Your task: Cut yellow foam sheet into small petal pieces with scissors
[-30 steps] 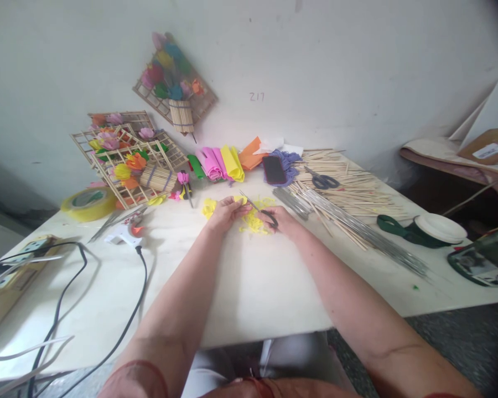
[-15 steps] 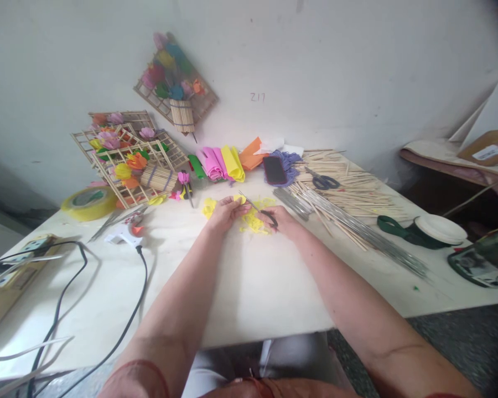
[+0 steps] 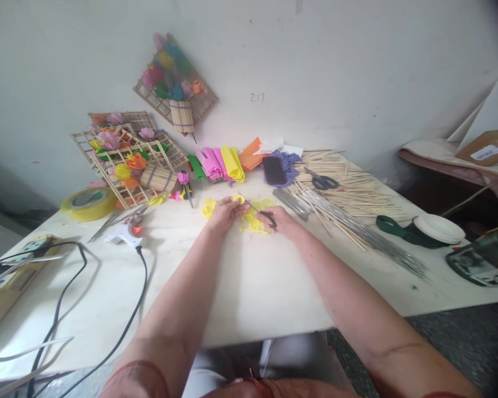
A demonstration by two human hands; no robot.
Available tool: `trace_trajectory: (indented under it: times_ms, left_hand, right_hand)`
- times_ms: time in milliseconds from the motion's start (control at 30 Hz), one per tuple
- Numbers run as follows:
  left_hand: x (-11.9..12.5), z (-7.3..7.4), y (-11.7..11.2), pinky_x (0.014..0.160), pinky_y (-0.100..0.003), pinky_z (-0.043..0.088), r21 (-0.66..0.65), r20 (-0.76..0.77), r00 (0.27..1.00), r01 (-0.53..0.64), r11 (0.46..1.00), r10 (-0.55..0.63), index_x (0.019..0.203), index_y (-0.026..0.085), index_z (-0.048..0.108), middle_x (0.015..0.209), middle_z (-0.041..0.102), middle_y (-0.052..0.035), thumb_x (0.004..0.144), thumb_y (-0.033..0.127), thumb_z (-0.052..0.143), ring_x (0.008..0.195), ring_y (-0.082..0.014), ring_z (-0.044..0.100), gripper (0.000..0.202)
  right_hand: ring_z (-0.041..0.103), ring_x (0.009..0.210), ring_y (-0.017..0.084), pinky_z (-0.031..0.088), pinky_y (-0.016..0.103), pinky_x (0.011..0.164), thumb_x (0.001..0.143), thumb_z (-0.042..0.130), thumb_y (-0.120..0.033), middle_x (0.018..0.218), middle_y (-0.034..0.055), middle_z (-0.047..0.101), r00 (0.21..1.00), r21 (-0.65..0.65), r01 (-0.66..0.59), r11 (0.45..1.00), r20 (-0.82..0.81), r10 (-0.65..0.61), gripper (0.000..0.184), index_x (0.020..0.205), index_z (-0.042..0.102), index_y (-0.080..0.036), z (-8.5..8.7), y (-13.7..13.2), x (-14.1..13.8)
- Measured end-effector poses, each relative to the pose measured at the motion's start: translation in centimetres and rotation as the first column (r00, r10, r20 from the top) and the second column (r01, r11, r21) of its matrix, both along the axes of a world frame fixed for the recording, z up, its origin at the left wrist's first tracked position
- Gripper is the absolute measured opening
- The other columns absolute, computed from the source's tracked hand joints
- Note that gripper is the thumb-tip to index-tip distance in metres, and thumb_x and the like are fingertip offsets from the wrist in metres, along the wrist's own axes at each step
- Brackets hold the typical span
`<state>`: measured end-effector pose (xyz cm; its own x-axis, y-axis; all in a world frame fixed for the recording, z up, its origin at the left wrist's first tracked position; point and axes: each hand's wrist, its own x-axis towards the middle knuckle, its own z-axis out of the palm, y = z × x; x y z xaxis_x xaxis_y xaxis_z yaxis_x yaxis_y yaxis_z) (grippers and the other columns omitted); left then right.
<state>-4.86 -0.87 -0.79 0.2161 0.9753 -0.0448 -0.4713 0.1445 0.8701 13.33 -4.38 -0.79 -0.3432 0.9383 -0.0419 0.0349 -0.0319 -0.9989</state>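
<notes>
My left hand [image 3: 224, 213] is closed in a pinch on a small yellow foam piece [image 3: 238, 198] near the middle of the white table [image 3: 253, 287]. My right hand [image 3: 283, 219] grips black-handled scissors [image 3: 258, 209], whose blades point up-left toward that yellow piece. Between and behind both hands lies a pile of yellow foam scraps [image 3: 255, 220]. Another yellow scrap [image 3: 208, 208] lies just left of my left hand.
Behind lie rolled foam sheets [image 3: 222, 162], a phone [image 3: 273, 169], bamboo sticks [image 3: 348, 185] with a second pair of scissors [image 3: 324, 181], and metal wires [image 3: 357, 229]. Left: flower racks [image 3: 128, 160], tape roll [image 3: 89, 203], glue gun [image 3: 124, 235] with black cable [image 3: 126, 326]. Right: green ribbon spool [image 3: 435, 228].
</notes>
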Motion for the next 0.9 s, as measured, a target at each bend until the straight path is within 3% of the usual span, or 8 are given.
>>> trace_trajectory:
  times_ms: [900]
  left_hand:
    - [0.0, 0.22, -0.13, 0.061, -0.024, 0.055, 0.005, -0.004, 0.999, -0.036, 0.999, 0.036, 0.071, 0.01, 0.055, 0.069, 0.068, -0.0103, 0.077, 0.012, 0.059, 0.068, -0.0181, 0.069, 0.007]
  right_hand:
    - [0.034, 0.03, 0.005, 0.024, 0.018, 0.03, 0.062, 0.071, -0.038, 0.038, -0.007, 0.042, 0.998, 0.015, -0.007, 1.0, 0.057, 0.006, 0.027, 0.064, 0.056, -0.015, 0.05, -0.21, -0.04]
